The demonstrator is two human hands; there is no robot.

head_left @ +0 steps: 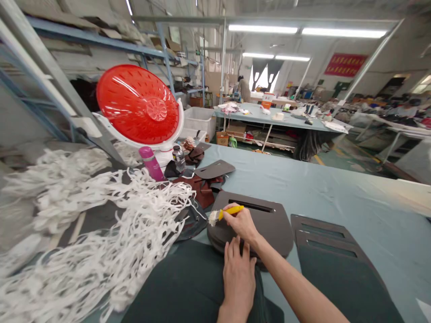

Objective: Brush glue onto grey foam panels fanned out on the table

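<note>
My right hand (241,224) is closed round the yellow handle of a paintbrush (232,210). Its pale, clotted bristles point left, over the left edge of a stack of dark grey panels (269,229) with a slot near the far edge. Flat against the near edge of that stack lies my left hand (239,273), fingers stretched out, its palm over dark green fabric (188,282). To the right, more slotted panels (326,244) overlap one another, partly under dark green material. Whether the bristles touch the panel is hard to make out.
White strips (111,242) are heaped along the left side. Behind them stand a magenta bottle (151,163), a clear bottle (179,158) and a large red bowl-shaped disc (138,105). Brown scraps (202,190) and a loose grey panel (215,169) lie beyond the stack. Another worktable (286,119) stands farther back.
</note>
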